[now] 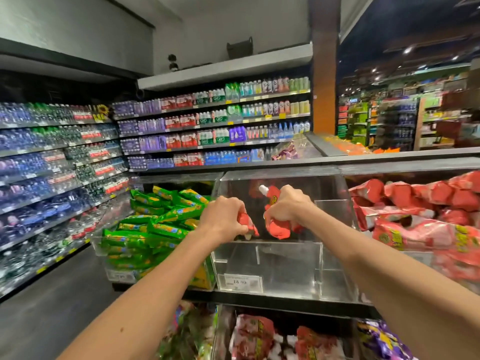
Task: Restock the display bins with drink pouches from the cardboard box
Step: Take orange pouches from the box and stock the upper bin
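Both my hands reach over the front wall of a clear acrylic display bin [270, 261] in the middle of the shelf. My left hand [223, 219] grips a red drink pouch [248, 224] with its white cap pointing down. My right hand [285, 206] grips red drink pouches [278, 227], one with its white spout [263, 189] sticking up. The inside of this bin looks nearly bare below the hands. The cardboard box is not in view.
Left of the clear bin stands a bin of green pouches [155, 224]. A bin of red pouches [428, 222] is on the right. Lower bins hold red [259, 339] and purple packs [381, 341]. Bottled-water shelves [52, 162] line the aisle at left.
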`<action>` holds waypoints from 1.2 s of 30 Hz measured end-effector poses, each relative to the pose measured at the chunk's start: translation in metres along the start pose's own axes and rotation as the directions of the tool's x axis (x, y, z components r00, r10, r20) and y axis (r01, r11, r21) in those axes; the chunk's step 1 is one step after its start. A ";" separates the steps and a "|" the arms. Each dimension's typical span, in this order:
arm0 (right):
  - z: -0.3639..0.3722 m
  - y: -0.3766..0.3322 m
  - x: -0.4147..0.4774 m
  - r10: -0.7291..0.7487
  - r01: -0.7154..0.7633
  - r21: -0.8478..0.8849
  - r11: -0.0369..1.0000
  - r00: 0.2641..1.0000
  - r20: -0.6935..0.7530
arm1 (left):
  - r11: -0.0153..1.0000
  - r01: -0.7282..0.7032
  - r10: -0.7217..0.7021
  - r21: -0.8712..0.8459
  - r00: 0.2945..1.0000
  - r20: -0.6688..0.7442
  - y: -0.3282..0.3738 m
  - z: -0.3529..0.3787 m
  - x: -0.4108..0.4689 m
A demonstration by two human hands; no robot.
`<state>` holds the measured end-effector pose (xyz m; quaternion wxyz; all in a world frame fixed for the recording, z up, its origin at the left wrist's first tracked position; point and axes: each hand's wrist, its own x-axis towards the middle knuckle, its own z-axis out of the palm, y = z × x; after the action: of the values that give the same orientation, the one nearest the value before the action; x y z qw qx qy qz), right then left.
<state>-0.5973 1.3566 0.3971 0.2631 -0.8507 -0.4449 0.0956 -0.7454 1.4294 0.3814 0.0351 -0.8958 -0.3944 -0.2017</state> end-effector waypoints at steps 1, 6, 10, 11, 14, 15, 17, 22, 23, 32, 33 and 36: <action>0.002 0.001 0.007 0.005 -0.004 -0.023 1.000 1.000 0.016 | 0.999 -0.008 0.006 0.045 0.999 0.033 0.001 0.003 0.007; 0.027 0.019 0.026 0.019 -0.016 -0.139 0.990 1.000 0.023 | 0.970 -0.116 0.047 0.213 0.952 0.302 0.008 0.022 0.038; 0.046 0.030 0.035 0.028 -0.025 -0.139 0.990 0.999 0.019 | 0.903 -0.283 0.096 0.324 0.866 0.490 0.010 0.048 0.063; 0.047 0.031 0.037 0.024 -0.021 -0.130 0.991 1.000 0.015 | 0.884 -0.323 0.106 0.338 0.842 0.529 0.009 0.055 0.069; 0.050 0.032 0.040 0.032 -0.029 -0.113 0.993 0.999 0.026 | 0.841 -0.416 0.113 0.346 0.760 0.640 0.009 0.068 0.082; 0.051 0.031 0.042 0.045 -0.039 -0.122 0.992 0.998 0.043 | 0.836 -0.433 0.111 0.339 0.737 0.667 0.009 0.072 0.085; 0.053 0.030 0.044 0.080 -0.071 -0.121 0.990 0.994 0.076 | 0.838 -0.454 0.111 0.304 0.686 0.719 0.006 0.076 0.086; 0.054 0.028 0.044 0.144 -0.134 -0.095 0.986 0.984 0.106 | 0.891 -0.406 0.081 0.205 0.586 0.806 -0.003 0.080 0.082; 0.054 0.029 0.044 0.161 -0.151 -0.089 0.985 0.981 0.112 | 0.905 -0.382 0.075 0.188 0.577 0.813 -0.005 0.080 0.083; 0.060 0.022 0.076 0.306 -0.345 0.049 0.937 0.882 0.357 | 0.922 -0.164 0.357 -0.351 0.710 0.606 -0.004 0.081 0.091; 0.063 0.022 0.081 0.307 -0.354 0.042 0.934 0.857 0.413 | 0.928 -0.170 0.344 -0.331 0.729 0.592 -0.005 0.084 0.093; 0.074 0.022 0.090 0.303 -0.364 0.027 0.931 0.812 0.499 | 0.951 -0.168 0.293 -0.259 0.755 0.586 -0.012 0.093 0.101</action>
<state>-0.5585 1.4463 0.3295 0.1729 -0.8463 -0.3334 0.3778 -0.6619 1.5282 0.3342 -0.1569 -0.9531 -0.2489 0.0717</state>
